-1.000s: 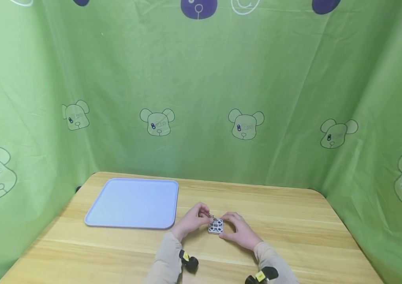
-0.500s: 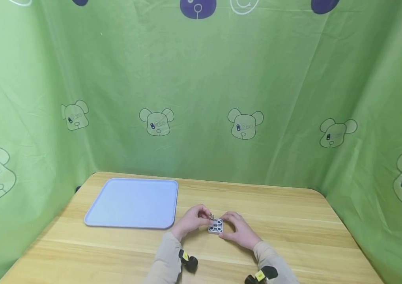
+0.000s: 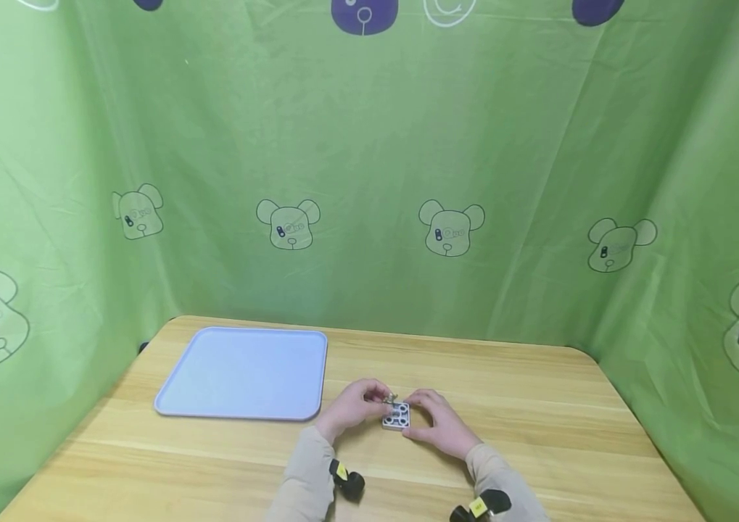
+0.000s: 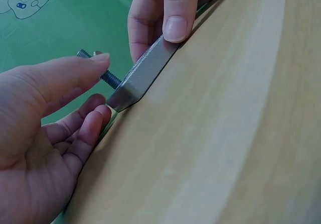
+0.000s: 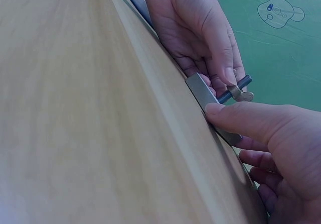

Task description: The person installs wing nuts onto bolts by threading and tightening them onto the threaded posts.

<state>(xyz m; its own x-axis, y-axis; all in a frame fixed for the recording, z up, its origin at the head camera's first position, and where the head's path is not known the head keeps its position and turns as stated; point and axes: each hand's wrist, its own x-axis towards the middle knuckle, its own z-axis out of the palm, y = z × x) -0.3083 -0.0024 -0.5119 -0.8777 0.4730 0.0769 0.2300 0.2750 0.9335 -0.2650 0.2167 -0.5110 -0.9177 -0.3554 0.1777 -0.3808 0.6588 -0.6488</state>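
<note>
A small square metal block (image 3: 397, 423) with round holes in its top lies flat on the table. From it rises a threaded bolt (image 4: 111, 78), and on that bolt sits a brass-coloured wing nut (image 5: 243, 95). My left hand (image 3: 351, 407) pinches the wing nut, thumb on the near side; its fingertips partly cover the nut in the left wrist view. On the other side my right hand (image 3: 442, 429) grips the block between thumb and fingers, the thumb (image 5: 216, 108) pressing its edge.
To the left on the wooden table (image 3: 506, 377) lies a pale blue rectangular tray (image 3: 245, 417). A green curtain (image 3: 369, 290) printed with bear heads closes off the back and both sides of the table.
My left fingers have shifted slightly around the wing nut, and its wings now point a different way. My right hand and the block have stayed in place.
</note>
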